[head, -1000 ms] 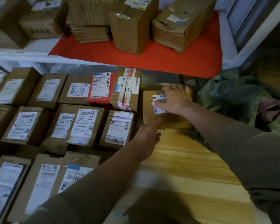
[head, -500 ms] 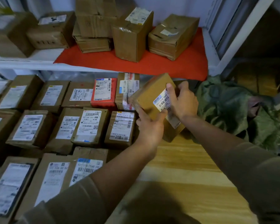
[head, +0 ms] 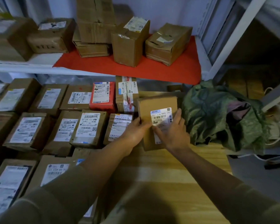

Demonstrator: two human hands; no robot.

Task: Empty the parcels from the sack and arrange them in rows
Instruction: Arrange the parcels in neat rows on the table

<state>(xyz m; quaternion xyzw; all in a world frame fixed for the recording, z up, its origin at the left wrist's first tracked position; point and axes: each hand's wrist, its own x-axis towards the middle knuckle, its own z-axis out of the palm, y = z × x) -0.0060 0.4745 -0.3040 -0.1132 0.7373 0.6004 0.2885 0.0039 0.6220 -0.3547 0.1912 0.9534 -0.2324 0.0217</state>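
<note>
While both hands, left hand (head: 137, 131) and right hand (head: 173, 133), grip the box (head: 153, 110) by its sides, it sits at the row's three-o'clock end. Press it flush against the taped parcel (head: 127, 94), label up, before reaching for the sack (head: 217, 113).

You look down at a floor of light wooden boards (head: 176, 172), which lies partly in shadow in the dim light. Behind it stands a white metal shelf (head: 19, 67) with a red sheet (head: 160, 70) spread over its right part, and behind the shelf you see a pale, bluish wall (head: 165, 12). At the right a white slanted post (head: 236, 36) rises, and the space behind it is dark.
</note>
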